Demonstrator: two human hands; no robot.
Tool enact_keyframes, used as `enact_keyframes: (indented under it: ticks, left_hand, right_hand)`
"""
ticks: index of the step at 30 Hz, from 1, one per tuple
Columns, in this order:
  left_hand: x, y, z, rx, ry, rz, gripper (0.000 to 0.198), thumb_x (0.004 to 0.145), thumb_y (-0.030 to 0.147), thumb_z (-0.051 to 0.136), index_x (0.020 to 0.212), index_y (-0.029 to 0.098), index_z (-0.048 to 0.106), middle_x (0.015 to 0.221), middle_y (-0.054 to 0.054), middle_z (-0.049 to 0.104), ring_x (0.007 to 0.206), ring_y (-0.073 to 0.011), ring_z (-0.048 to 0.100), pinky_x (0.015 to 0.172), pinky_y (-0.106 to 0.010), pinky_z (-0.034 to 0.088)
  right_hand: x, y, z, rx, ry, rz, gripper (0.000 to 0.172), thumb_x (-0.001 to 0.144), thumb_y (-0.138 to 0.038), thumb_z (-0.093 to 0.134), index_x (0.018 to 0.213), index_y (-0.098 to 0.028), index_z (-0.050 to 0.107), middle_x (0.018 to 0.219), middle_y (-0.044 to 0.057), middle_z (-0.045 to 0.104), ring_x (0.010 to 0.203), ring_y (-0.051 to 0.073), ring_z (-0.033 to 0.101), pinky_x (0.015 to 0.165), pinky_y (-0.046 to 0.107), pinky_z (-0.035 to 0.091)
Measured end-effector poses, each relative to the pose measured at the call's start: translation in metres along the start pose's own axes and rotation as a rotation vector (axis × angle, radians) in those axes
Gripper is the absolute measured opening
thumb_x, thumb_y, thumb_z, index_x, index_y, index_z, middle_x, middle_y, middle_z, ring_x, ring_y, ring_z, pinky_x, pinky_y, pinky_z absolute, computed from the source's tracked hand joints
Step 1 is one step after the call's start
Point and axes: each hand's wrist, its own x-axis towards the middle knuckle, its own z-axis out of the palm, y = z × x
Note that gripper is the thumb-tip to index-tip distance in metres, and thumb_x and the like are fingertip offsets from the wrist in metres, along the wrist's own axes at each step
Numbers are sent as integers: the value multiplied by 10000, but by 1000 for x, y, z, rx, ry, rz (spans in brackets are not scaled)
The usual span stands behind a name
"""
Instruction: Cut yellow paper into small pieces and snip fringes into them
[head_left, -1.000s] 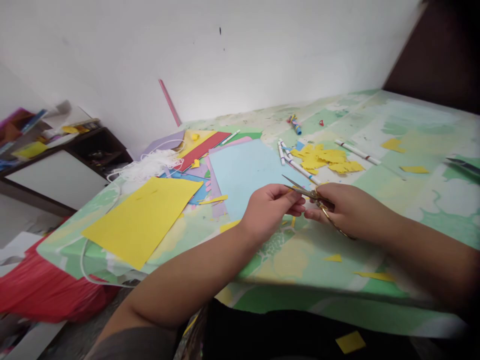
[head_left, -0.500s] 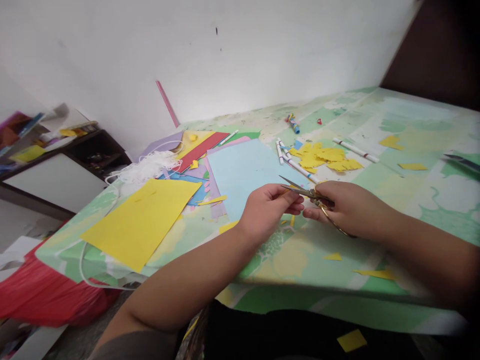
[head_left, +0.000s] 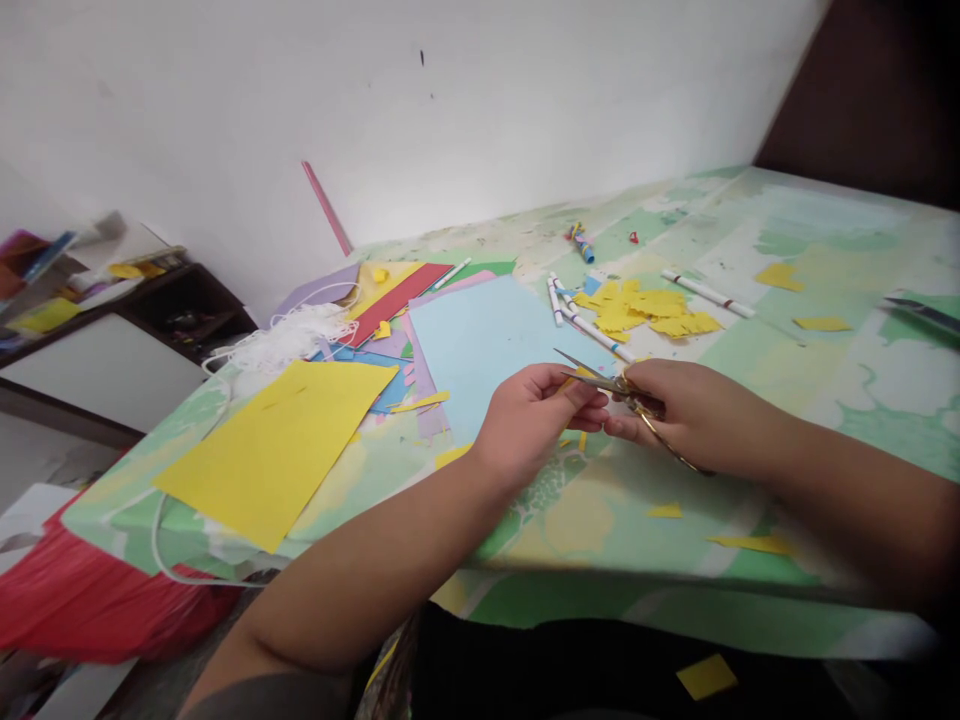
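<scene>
My right hand (head_left: 667, 400) grips a pair of gold-handled scissors (head_left: 634, 393), whose blades point left and stand slightly apart. Just left of it, my left hand (head_left: 541, 410) pinches a small piece of yellow paper (head_left: 581, 374) at the blades; most of that piece is hidden by the fingers. Behind the hands lies a light blue sheet (head_left: 484, 335). A pile of fringed yellow paper pieces (head_left: 637, 305) rests beyond the scissors, beside several white markers (head_left: 592, 330). A large yellow sheet (head_left: 281, 440) lies to the left of my left forearm.
White string (head_left: 289, 338) is heaped near coloured papers, including a red strip (head_left: 397, 303). A dark blade-like tool (head_left: 926, 316) lies at the right edge. Yellow scraps (head_left: 750, 544) are near the front edge. A red bag (head_left: 97, 595) and low cabinet (head_left: 112, 370) stand left.
The view has shifted slightly, so the table items appear a little further left. Both hands keep nearly the same pose around the scissors and yellow piece.
</scene>
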Motion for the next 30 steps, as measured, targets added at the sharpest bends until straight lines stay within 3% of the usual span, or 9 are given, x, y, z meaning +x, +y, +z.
enact_keyframes:
  ticks: [13,22,30]
  left_hand:
    - [-2,3,0,41,-39,-2,119,709,259,610,690,144,589,653,-9,630,584,-83,583,651,-268,488]
    - [-4,3,0,72,29,6,59,714,206,564,700,148,570,640,0,619,546,-76,569,608,-252,475]
    - [-5,0,0,103,41,79,82,724,238,576,711,159,592,635,18,627,544,-67,572,599,-230,477]
  right_hand:
    - [1,0,-2,-5,-24,3,404,747,-597,402,634,-210,425,605,5,474,544,137,413,480,253,257]
    - [0,-2,-3,-37,-3,10,425,723,-617,419,600,-213,374,579,3,463,519,131,400,472,253,254]
    - [-1,-3,-2,18,-16,-21,436,737,-626,392,673,-201,459,614,14,506,549,137,433,488,253,252]
